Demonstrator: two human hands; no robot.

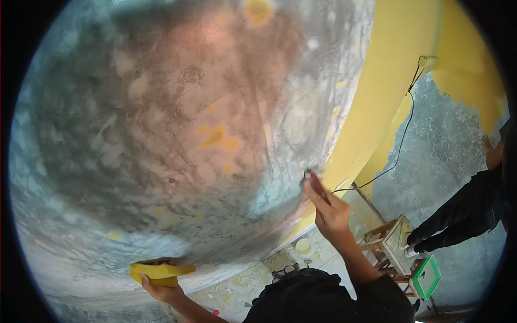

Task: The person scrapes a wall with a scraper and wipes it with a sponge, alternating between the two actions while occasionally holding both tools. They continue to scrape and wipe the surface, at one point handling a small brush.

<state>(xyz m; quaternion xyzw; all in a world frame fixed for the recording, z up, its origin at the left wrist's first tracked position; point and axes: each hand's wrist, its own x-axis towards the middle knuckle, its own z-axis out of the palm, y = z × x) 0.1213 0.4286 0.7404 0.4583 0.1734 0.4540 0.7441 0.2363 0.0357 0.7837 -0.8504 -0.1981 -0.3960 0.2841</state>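
Note:
In my right hand (335, 216) is a scraper (318, 185) with a reddish-brown handle; its dark end is at the grey wall (301, 107), close to the border with the yellow band. The fingers are wrapped round the handle. Low on the left, my left hand (161, 290) grips a thick yellow slab-like piece (156, 272) with two layers, thumb in front and fingers behind. It overlaps the lower part of the wall in this view. The wall is patchy grey, with scattered yellow spots (218, 137).
A yellow painted band (371, 97) runs down the right of the wall. A dark cable (401, 145) hangs there from a box (428, 60). Another person in dark trousers (458, 218) stands on a wooden stool (396, 247). Near it is a green-rimmed tray (429, 277); a pale round container (304, 247) is on the floor.

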